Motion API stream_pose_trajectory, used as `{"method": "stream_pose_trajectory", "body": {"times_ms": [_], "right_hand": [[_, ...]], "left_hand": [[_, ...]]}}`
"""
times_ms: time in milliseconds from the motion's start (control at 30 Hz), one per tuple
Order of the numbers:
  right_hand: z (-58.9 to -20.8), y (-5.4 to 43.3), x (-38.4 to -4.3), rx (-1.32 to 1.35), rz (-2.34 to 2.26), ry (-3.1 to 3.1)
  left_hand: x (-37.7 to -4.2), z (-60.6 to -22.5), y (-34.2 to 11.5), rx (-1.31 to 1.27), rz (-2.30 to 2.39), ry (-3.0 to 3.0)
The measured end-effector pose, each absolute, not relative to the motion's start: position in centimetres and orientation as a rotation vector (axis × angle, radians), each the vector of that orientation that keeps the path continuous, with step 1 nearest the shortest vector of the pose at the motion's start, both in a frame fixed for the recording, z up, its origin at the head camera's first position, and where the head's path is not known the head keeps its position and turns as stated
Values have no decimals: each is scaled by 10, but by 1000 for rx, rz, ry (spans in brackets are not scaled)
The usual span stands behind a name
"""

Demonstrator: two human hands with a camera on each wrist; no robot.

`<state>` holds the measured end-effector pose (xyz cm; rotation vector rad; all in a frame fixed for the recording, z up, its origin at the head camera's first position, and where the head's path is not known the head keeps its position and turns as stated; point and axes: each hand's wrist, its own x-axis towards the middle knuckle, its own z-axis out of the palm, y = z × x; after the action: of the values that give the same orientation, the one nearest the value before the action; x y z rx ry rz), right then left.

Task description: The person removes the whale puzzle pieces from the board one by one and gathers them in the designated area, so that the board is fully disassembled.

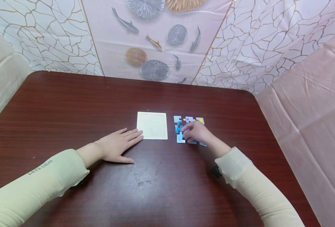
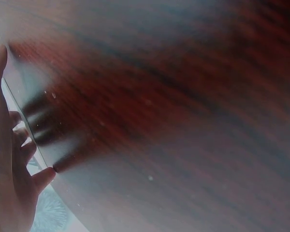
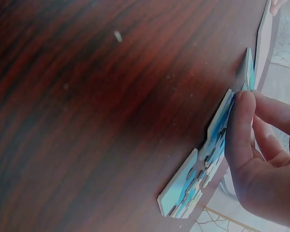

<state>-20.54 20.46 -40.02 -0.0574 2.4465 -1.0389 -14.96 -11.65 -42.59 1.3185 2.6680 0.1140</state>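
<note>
My left hand (image 1: 116,146) lies flat on the table with its fingers spread, the fingertips over the left edge of a square white puzzle tray (image 1: 153,126). In the left wrist view the fingers (image 2: 43,179) reach down to the tabletop. To the right of the tray, my right hand (image 1: 195,130) is over a group of blue jigsaw pieces. Its thumb and index finger (image 3: 244,104) pinch the edge of a jigsaw piece (image 3: 250,70) at the near left corner of the group. The hand hides part of the pieces in the head view.
Other jigsaw pieces lie in loose rows, among them a sun piece (image 1: 200,120) at the far right corner and a blue piece (image 3: 179,186) near the right wrist. Dark red wooden table (image 1: 71,104) surrounds them. A patterned cloth (image 1: 161,41) hangs behind its far edge.
</note>
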Motion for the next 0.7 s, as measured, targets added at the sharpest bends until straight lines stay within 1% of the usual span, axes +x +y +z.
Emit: {"method": "stream_pose_trajectory", "body": {"times_ms": [700], "right_hand": [[-399,205,-207,-32,-1040,2459]], "left_hand": [[-150,-427,-116,1301,107,2664]]}}
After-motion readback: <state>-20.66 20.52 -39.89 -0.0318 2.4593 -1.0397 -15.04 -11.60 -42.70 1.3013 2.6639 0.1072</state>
